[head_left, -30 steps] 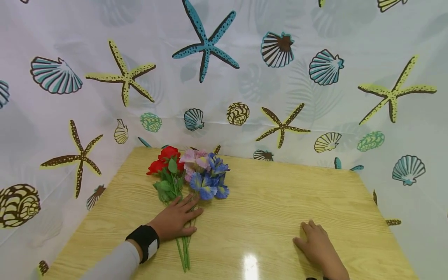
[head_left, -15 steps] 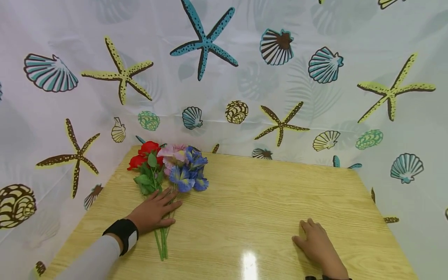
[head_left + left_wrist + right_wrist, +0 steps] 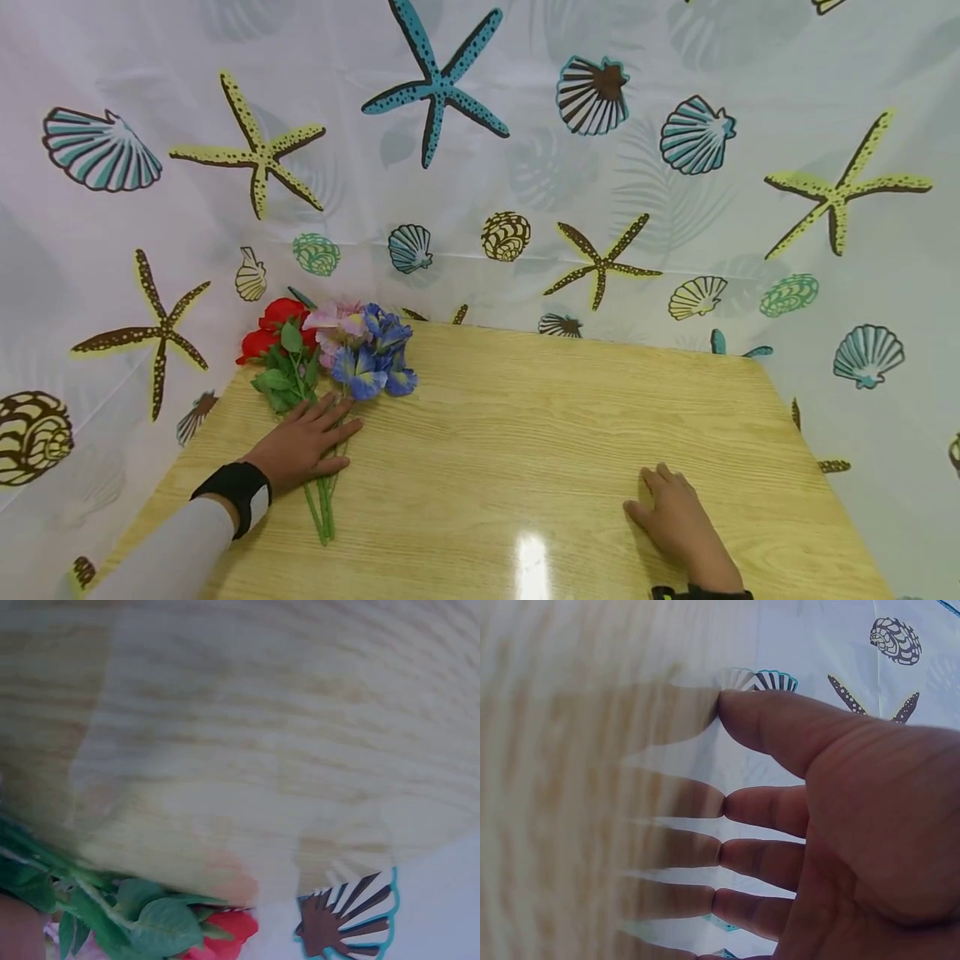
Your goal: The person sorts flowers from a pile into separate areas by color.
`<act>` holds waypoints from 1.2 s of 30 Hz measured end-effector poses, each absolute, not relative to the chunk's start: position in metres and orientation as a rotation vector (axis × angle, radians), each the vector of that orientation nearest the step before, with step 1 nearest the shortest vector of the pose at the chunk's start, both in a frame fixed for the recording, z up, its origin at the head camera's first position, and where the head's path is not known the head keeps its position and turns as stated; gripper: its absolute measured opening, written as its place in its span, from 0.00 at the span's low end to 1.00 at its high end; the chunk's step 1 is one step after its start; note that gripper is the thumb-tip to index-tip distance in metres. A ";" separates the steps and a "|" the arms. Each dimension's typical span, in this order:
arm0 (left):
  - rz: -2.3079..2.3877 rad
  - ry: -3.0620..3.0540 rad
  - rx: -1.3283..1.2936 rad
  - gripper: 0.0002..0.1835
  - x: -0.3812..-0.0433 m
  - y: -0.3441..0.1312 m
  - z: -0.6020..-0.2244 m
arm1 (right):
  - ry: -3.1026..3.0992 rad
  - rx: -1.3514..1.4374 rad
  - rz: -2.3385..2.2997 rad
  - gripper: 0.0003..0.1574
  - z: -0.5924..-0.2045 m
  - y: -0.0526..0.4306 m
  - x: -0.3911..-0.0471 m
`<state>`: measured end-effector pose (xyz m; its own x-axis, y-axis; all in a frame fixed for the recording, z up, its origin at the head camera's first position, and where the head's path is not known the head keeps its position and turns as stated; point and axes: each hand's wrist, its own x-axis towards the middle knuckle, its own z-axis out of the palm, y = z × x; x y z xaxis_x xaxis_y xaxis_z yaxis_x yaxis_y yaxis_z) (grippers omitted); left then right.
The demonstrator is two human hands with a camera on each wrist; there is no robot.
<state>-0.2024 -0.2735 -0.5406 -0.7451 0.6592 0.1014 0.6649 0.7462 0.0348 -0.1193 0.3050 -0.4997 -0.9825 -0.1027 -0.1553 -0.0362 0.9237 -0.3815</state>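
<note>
Three artificial flower bunches lie side by side on the left of the table: red roses (image 3: 279,325), a pink flower bunch (image 3: 333,323) and blue irises (image 3: 378,354). My left hand (image 3: 303,442) lies palm down across their green stems (image 3: 320,508), fingers spread and fairly straight. The left wrist view shows rose leaves (image 3: 161,926) and a red bloom (image 3: 229,937) along its lower edge. At the right, my right hand (image 3: 675,512) touches the tabletop with its fingertips, thumb apart and nothing held. Those separated fingers (image 3: 761,866) also appear in the right wrist view.
The pale wooden table (image 3: 525,417) is glossy, with a bright reflection near its front. A white cloth (image 3: 480,183) printed with starfish and shells surrounds it at the back and both sides. The flower heads lie close to the back left corner.
My left hand has slid left and slightly away from me, carrying the roses, pink flowers and irises along the table. My right hand stays in nearly the same place.
</note>
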 end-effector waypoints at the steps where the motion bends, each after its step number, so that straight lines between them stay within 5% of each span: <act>1: -0.105 -2.848 -1.083 0.35 -0.202 -0.272 -0.539 | 2.908 -0.103 -0.573 0.43 -0.500 0.305 -0.120; 12: -0.420 -2.829 -0.634 0.26 -0.171 -0.222 -0.522 | 2.893 -0.083 -0.572 0.42 -0.498 0.304 -0.119; 22: -0.616 -3.020 -0.112 0.40 -0.148 -0.190 -0.505 | 3.079 -0.077 -0.685 0.41 -0.460 0.299 -0.127; 36: -0.679 -3.016 -0.078 0.32 -0.165 -0.181 -0.503 | 2.880 0.207 -1.334 0.36 -0.467 0.274 -0.112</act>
